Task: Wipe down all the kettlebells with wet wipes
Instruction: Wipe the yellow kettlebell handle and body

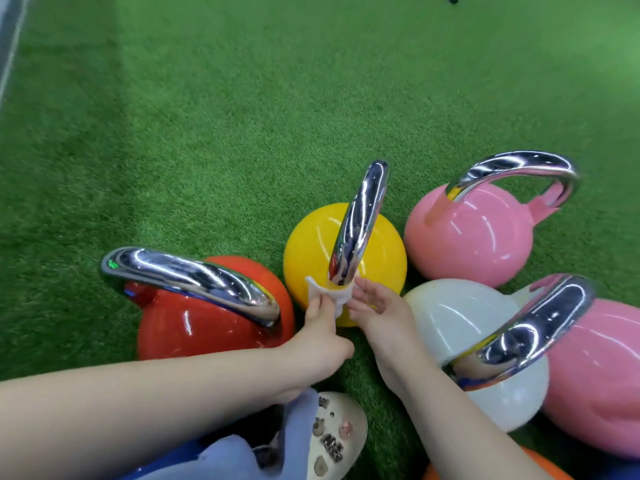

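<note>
Several kettlebells with chrome handles stand on green turf: a red one (194, 327), a yellow one (311, 251), a white one (450, 323), a pink one (474, 237) and a second pink one (595, 375) at the right edge. A white wet wipe (330, 294) is wrapped around the near base of the yellow kettlebell's handle. My left hand (320, 336) pinches the wipe's left side. My right hand (377, 313) holds its right side with the fingertips.
An orange object (540, 460) shows at the bottom edge, partly hidden by my right arm. My cream clog with charms (332, 438) and blue trouser leg (221, 455) are at the bottom. Open green turf (242, 98) stretches beyond the kettlebells.
</note>
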`<state>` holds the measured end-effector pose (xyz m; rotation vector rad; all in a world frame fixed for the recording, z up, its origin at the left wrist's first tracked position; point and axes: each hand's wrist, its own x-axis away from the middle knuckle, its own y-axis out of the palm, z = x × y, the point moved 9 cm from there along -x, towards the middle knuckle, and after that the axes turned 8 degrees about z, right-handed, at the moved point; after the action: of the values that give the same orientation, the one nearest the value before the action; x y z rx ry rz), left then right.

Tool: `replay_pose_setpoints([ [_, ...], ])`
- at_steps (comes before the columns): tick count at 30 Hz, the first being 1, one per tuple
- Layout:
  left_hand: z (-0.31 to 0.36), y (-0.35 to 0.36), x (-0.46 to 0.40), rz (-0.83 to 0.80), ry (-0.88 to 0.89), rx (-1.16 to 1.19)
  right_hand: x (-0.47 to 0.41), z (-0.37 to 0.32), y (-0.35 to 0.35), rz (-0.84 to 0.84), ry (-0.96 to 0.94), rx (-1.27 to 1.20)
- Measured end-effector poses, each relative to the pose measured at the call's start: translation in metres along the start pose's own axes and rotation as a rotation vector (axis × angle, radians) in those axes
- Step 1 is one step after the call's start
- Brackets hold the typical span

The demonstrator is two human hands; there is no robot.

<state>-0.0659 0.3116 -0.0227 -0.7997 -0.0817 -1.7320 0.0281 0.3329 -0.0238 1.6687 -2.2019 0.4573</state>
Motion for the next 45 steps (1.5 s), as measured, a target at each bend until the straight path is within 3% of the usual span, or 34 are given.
replay_pose_setpoints([
  [4,-0.005,0.012,-0.005,0.072,-0.003,0.081,0.010,0.004,0.006,-0.041,0.004,-0.043],
  [10,0.001,-0.008,-0.011,0.298,0.197,0.072,0.017,-0.009,0.010,0.015,-0.184,0.119],
  [17,0.029,-0.042,-0.022,0.400,0.398,0.062,0.019,0.002,0.013,0.095,-0.063,-0.051],
  [21,0.032,-0.044,-0.036,0.455,0.375,0.041,0.023,0.005,0.012,0.182,-0.041,-0.090],
  [25,0.029,-0.039,-0.032,0.526,0.373,0.175,0.022,0.004,0.008,0.218,-0.040,-0.074],
  [32,0.003,-0.029,-0.022,0.609,0.330,0.356,0.009,-0.022,0.013,0.079,-0.106,-0.068],
  [35,-0.005,-0.018,-0.016,0.585,0.348,0.334,-0.004,-0.040,0.020,-0.022,-0.139,0.087],
  [40,0.004,-0.024,-0.013,0.634,0.353,0.242,-0.024,-0.048,0.027,-0.045,-0.206,0.394],
  [45,0.007,-0.040,-0.025,0.619,0.340,0.353,-0.020,-0.038,0.017,-0.013,-0.166,0.207],
])
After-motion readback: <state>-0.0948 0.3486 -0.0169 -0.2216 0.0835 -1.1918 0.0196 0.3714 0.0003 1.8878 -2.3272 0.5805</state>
